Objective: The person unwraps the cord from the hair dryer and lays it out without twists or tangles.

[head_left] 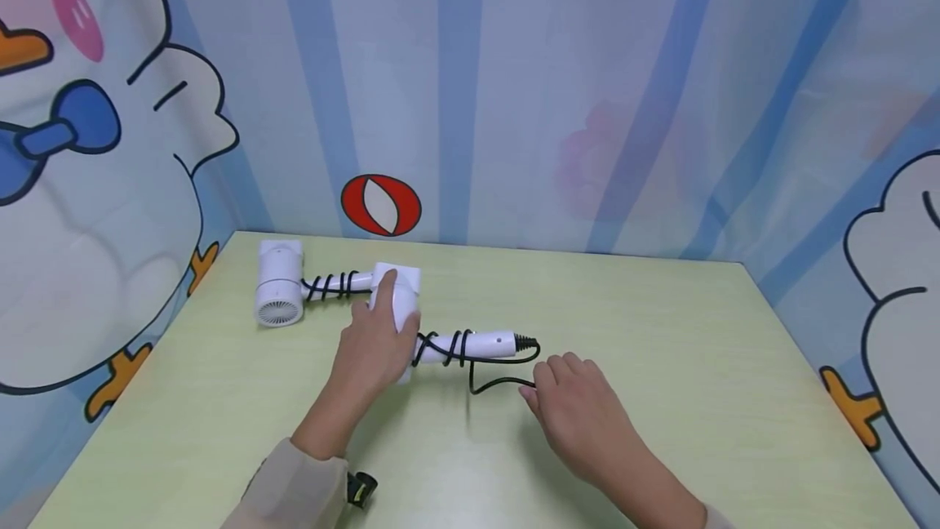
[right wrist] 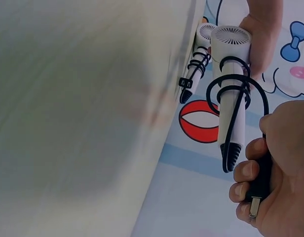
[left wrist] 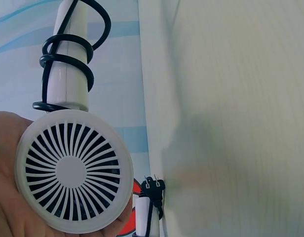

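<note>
My left hand (head_left: 378, 345) grips the barrel of a white hair dryer (head_left: 485, 344), held a little above the table, handle pointing right. Its round slotted grille (left wrist: 70, 171) fills much of the left wrist view. A black cord (right wrist: 232, 118) is wound around the handle, and a free length runs off to my right hand (head_left: 580, 415). In the right wrist view, curled fingers hold the black plug (right wrist: 260, 180), one metal prong showing below them. A second white hair dryer (head_left: 280, 284) stands behind on the left, its cord wrapped around its handle.
The pale table (head_left: 661, 333) extends to both sides and in front. A printed curtain (head_left: 514, 104) with cartoon figures hangs along its back and sides. A small black item (head_left: 361, 488) sits by the left sleeve (head_left: 294, 488).
</note>
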`<state>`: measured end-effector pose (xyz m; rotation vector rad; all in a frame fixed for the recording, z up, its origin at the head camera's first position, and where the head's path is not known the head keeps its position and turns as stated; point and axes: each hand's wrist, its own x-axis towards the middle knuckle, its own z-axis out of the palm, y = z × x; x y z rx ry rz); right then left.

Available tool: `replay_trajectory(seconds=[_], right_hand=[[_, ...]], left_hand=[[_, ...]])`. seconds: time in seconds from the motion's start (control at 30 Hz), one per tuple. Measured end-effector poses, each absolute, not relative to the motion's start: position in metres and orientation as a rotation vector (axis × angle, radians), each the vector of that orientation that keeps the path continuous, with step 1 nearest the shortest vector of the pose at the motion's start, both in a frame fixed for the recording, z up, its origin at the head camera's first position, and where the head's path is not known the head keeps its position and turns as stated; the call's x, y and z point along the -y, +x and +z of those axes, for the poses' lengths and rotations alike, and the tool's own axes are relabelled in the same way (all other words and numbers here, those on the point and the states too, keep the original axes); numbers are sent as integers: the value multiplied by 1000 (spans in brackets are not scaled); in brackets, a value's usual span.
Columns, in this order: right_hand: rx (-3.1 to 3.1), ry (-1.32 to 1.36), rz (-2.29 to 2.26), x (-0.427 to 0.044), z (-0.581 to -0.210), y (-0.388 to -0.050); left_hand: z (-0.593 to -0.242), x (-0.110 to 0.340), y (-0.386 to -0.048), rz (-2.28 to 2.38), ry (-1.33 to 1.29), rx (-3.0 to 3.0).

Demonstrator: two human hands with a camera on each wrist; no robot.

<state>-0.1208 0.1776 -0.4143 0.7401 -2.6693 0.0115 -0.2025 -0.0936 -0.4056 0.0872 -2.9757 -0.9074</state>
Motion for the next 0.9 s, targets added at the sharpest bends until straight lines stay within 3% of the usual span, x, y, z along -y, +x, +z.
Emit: replay_trajectory(seconds=[0.9], right_hand=[[2771,731,4,-191,-440,-132]], left_hand=[[-400,103,-204,-964,85,2974]])
